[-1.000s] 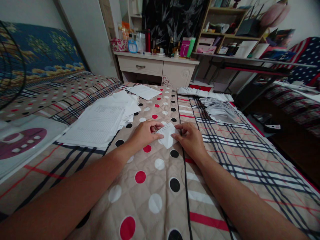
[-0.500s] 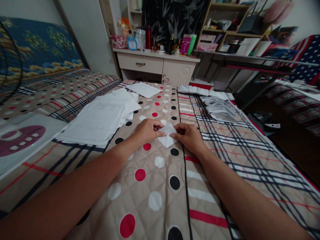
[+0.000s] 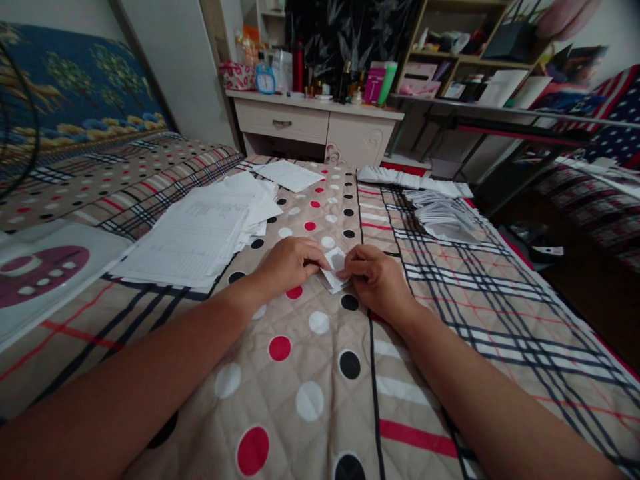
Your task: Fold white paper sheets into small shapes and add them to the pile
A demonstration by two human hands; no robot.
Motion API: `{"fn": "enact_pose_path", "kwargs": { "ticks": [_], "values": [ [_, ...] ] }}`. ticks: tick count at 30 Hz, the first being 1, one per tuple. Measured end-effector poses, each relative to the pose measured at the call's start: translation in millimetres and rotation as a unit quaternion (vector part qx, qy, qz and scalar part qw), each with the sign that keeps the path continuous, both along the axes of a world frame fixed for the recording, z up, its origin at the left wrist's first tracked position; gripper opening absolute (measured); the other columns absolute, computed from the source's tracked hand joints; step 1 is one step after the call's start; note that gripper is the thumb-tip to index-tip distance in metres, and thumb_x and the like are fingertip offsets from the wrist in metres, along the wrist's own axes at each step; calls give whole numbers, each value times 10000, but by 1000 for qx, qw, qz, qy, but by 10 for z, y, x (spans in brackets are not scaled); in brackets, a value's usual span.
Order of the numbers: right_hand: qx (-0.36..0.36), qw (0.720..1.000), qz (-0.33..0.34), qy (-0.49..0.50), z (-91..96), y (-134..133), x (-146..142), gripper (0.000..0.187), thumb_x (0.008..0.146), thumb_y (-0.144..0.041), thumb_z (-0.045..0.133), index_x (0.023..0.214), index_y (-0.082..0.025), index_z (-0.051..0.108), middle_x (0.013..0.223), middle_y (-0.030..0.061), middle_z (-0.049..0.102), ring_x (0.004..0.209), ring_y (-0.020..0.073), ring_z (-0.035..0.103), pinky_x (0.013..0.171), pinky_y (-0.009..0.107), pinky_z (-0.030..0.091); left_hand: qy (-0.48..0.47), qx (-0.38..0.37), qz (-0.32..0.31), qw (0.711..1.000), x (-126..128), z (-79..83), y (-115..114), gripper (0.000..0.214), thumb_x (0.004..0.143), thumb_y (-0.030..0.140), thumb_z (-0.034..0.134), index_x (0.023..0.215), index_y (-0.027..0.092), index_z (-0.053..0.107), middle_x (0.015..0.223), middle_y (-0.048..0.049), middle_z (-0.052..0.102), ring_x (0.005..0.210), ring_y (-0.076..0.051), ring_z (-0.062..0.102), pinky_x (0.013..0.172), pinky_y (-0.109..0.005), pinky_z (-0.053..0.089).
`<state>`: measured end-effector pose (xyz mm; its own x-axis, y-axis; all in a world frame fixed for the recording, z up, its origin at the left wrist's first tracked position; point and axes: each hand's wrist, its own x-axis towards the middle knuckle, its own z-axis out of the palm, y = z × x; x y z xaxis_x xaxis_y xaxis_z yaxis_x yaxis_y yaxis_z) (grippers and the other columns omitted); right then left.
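Observation:
A small folded white paper (image 3: 334, 272) lies on the quilted bedspread (image 3: 320, 373) between my two hands. My left hand (image 3: 290, 263) pinches its left edge with fingers curled. Closed on the paper's right side, my right hand (image 3: 373, 277) has fingertips pressing the fold. Most of the paper is covered by my fingers.
A spread stack of printed white sheets (image 3: 200, 230) lies to the left, one sheet (image 3: 289, 175) farther back. Piles of folded papers (image 3: 440, 217) sit at the right, with a row (image 3: 400, 179) behind. A white dresser (image 3: 315, 127) and shelves (image 3: 475, 73) stand beyond the bed.
Both hands have closed in on the paper, which is folded smaller now and shows less. The hands sit closer together.

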<state>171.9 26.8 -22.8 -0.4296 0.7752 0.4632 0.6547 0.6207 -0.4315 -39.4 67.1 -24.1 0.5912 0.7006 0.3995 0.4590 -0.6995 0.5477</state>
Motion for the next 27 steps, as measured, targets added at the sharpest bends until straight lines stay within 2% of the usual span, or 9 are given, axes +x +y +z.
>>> {"fn": "enact_pose_path", "kwargs": {
  "ticks": [8, 19, 27],
  "values": [
    [12, 999, 0, -45, 38, -46, -28, 346, 700, 21, 508, 752, -209, 761, 877, 51, 654, 822, 175, 586, 696, 269, 448, 66, 96, -32, 993, -28, 21, -45, 253, 793, 44, 608, 856, 229, 768, 798, -32, 714, 808, -186, 620, 768, -317, 473],
    [37, 997, 8, -72, 39, -66, -28, 334, 711, 17, 527, 776, -213, 760, 881, 46, 653, 819, 167, 580, 686, 262, 437, 65, 123, -46, 989, -49, -16, -17, 349, 750, -50, 555, 850, 210, 766, 768, -14, 724, 747, -162, 622, 720, -284, 489],
    [57, 990, 10, -129, 85, -116, -36, 305, 749, -12, 538, 785, -218, 759, 915, 48, 638, 862, 183, 561, 696, 286, 427, 115, 162, -47, 979, -46, -9, -35, 363, 710, -77, 546, 821, 195, 758, 749, -15, 718, 740, -168, 619, 709, -286, 498]
  ]
}}
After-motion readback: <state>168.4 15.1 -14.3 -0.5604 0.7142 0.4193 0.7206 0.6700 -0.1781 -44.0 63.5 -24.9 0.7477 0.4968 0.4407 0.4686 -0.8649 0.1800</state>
